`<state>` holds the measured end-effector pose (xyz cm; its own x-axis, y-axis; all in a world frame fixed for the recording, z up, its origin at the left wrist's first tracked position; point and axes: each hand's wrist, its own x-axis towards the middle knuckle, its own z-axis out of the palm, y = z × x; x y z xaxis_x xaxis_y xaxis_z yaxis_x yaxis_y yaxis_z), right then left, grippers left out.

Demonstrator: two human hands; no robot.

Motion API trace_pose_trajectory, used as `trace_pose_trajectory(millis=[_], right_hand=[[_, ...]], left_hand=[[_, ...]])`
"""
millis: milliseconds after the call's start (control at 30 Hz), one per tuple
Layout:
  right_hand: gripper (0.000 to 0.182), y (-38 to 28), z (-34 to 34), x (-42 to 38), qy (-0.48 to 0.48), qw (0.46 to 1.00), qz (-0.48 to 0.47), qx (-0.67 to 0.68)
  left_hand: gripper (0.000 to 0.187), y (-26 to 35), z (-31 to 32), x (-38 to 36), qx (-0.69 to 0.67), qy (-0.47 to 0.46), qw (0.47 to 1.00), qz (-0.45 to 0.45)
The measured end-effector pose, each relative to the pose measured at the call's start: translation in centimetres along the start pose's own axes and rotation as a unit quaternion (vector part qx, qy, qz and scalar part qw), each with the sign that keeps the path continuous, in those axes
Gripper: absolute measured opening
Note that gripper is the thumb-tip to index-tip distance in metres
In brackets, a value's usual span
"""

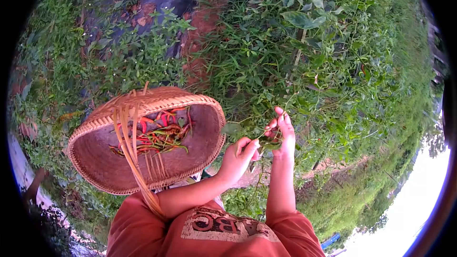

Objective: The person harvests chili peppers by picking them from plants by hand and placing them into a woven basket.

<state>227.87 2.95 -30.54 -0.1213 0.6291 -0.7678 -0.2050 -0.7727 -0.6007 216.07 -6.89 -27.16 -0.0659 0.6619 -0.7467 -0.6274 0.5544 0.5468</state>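
Observation:
My left hand (236, 161) is closed in a pinch at a leafy green plant stem (259, 173), its thumb and fingertips among the leaves. Just to its right, my right hand (285, 135) has its fingers curled around thin green stems of the same plant, with the index finger raised. Whether a pepper is between the fingers is too small to tell. On my left forearm hangs a woven basket (102, 162) by its strap (131, 157). Inside it lie several red, orange and green chili peppers (164, 135).
Dense green plants (352, 95) surround me in front and to the right. Black plastic sheeting (169, 0) and a strip of reddish bare soil (204, 33) show at the upper left. A wooden stake (299, 50) stands among the plants ahead.

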Motion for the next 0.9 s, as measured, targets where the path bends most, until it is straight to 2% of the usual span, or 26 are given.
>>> trace_pose_trajectory(millis=[67, 200, 300, 333, 400, 467, 500, 533, 567, 633, 667, 733, 767, 800, 833, 867, 900], right_hand=[[0.026, -0.3, 0.3, 0.0, 0.009, 0.999, -0.004, -0.046], [0.025, -0.1, 0.3, 0.4, 0.009, 0.998, 0.011, -0.054], [0.024, 0.0, 0.2, 0.9, 0.009, 0.999, 0.006, -0.044], [0.024, 0.0, 0.2, 1.1, 0.009, 0.999, 0.0, -0.053], [0.023, -0.1, 0.5, 1.7, 0.016, 0.994, -0.007, -0.104], [0.023, 0.4, 0.2, 2.8, 0.006, 0.991, -0.004, -0.137], [0.022, 1.0, 0.2, 3.6, -0.012, 0.985, -0.025, -0.173], [0.022, 1.5, 0.1, 4.2, -0.026, 0.977, -0.046, -0.207], [0.021, 1.9, 0.5, 4.7, -0.022, 0.972, -0.049, -0.23], [0.02, 3.4, -0.1, 6.4, -0.02, 0.957, -0.069, -0.283], [0.02, 4.2, -0.3, 7.1, -0.014, 0.947, -0.083, -0.31], [0.02, 5.1, -0.1, 8.0, 0.002, 0.941, -0.104, -0.323], [0.022, 5.3, -0.2, 8.2, 0.011, 0.918, -0.113, -0.379], [0.024, 5.3, -0.1, 8.1, 0.02, 0.893, -0.12, -0.433], [0.024, 4.8, 0.7, 7.2, 0.023, 0.893, -0.121, -0.434], [0.026, 3.9, 1.6, 5.8, 0.023, 0.83, -0.166, -0.532], [0.029, 2.9, 3.2, 4.8, 0.022, 0.754, -0.211, -0.622]], left_hand=[[0.024, -0.7, -0.3, 0.1, -0.177, -0.027, 0.977, -0.121], [0.026, -1.0, -1.0, 0.5, -0.148, -0.033, 0.969, -0.197], [0.027, -1.0, -1.2, 0.5, -0.181, -0.041, 0.957, -0.223], [0.038, -0.6, -1.4, 0.6, -0.136, -0.066, 0.969, -0.197], [0.052, 0.8, -1.7, 0.5, 0.029, -0.106, 0.957, -0.269], [0.059, 0.6, -3.2, 0.1, 0.117, -0.186, 0.946, -0.239], [0.054, 3.3, -3.8, -0.3, 0.393, -0.233, 0.88, -0.132], [0.051, 5.3, -4.6, -0.7, 0.633, -0.262, 0.728, -0.015], [0.051, 6.2, -5.7, -0.9, 0.634, -0.264, 0.727, -0.016], [0.044, 7.8, -7.8, -1.1, 0.74, -0.198, 0.64, 0.057], [0.044, 8.3, -8.4, -1.4, 0.742, -0.196, 0.639, 0.062], [0.038, 9.6, -8.8, -2.3, 0.694, -0.049, 0.699, 0.168], [0.035, 11.2, -8.7, -2.7, 0.599, -0.06, 0.797, 0.051], [0.035, 12.1, -8.9, -3.1, 0.598, -0.062, 0.797, 0.053], [0.034, 12.6, -9.5, -3.6, 0.565, 0.024, 0.806, 0.175], [0.034, 13.3, -9.8, -3.9, 0.518, 0.11, 0.796, 0.294], [0.037, 14.9, -9.8, -3.8, 0.62, 0.173, 0.711, 0.284]])
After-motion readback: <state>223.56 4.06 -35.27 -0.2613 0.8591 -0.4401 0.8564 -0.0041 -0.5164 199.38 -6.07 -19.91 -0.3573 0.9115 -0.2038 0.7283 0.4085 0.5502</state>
